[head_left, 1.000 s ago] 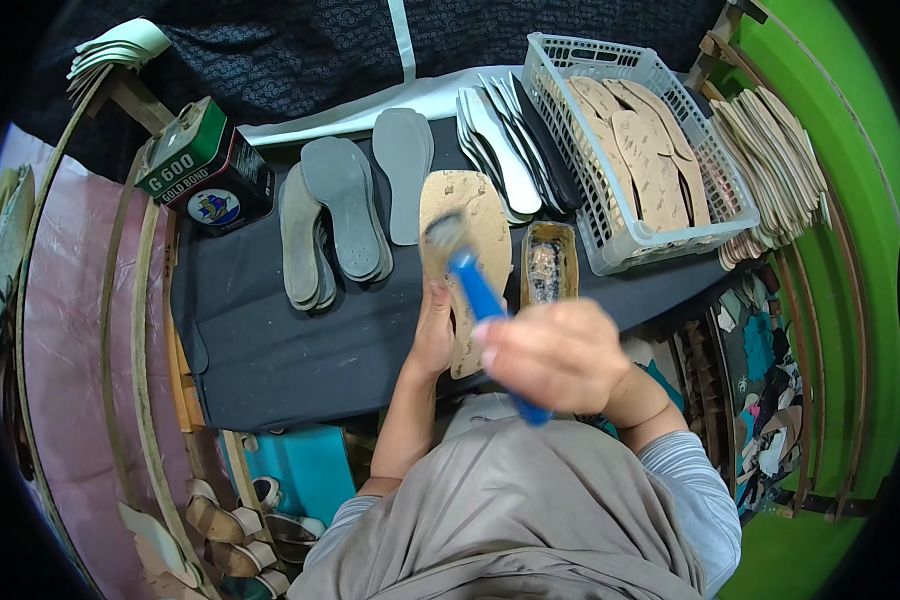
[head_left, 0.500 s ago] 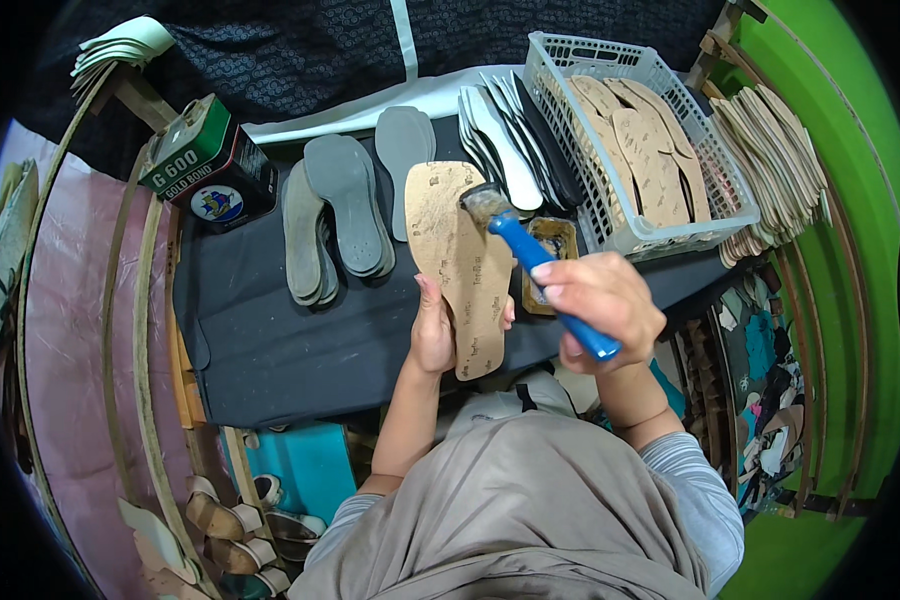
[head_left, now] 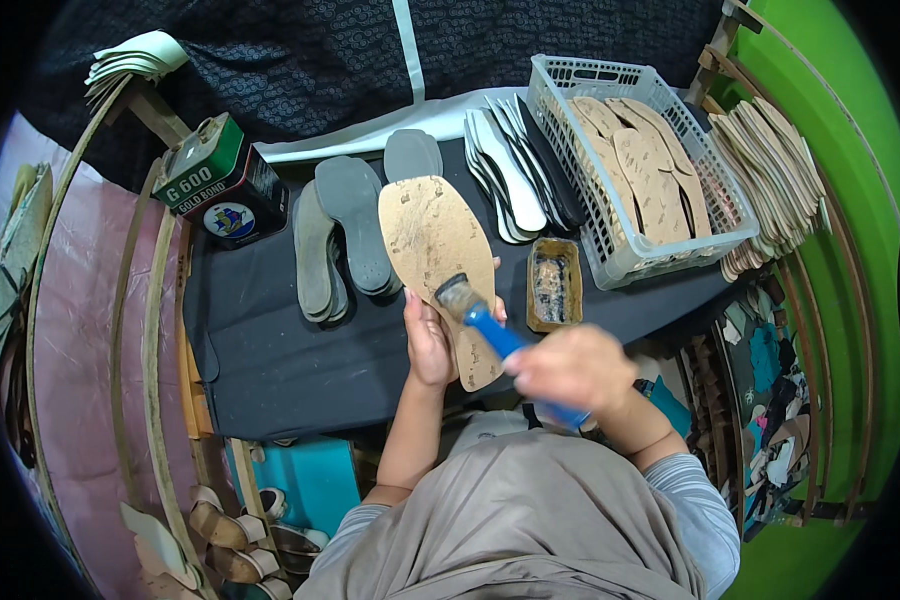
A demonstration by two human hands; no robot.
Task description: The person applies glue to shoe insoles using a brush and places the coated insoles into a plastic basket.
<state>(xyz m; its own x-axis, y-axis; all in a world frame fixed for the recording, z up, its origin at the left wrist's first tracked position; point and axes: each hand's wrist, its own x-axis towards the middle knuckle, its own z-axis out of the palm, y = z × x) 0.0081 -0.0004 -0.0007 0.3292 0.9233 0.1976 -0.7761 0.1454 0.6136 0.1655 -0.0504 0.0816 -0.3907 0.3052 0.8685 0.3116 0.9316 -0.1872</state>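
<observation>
My left hand point(head_left: 431, 341) grips a tan insole board point(head_left: 435, 228) from below, thumb along its left edge and fingertips showing at its right. The board is held up in front of me, its wide end pointing away. A blue-handled brush point(head_left: 495, 334) is in my right hand point(head_left: 576, 372), which is closed around the handle and slightly blurred. Its dark bristles touch the board around the middle. Smears that look wet mark the board's upper half. Right of the board, a small rectangular tub point(head_left: 554, 287) with stained walls rests on the table.
A dark cloth covers the table point(head_left: 260, 380). Grey insoles point(head_left: 350, 215) lie in stacks behind the board, with a green and black can point(head_left: 225, 185) to their left. White and black insole pieces point(head_left: 510, 175), a plastic crate point(head_left: 660, 255) of tan boards and more stacked boards point(head_left: 770, 185) stand at right.
The brush has moved from the board's far end down to its middle. The board has turned a little, its wide end swinging left. The tub is now fully uncovered.
</observation>
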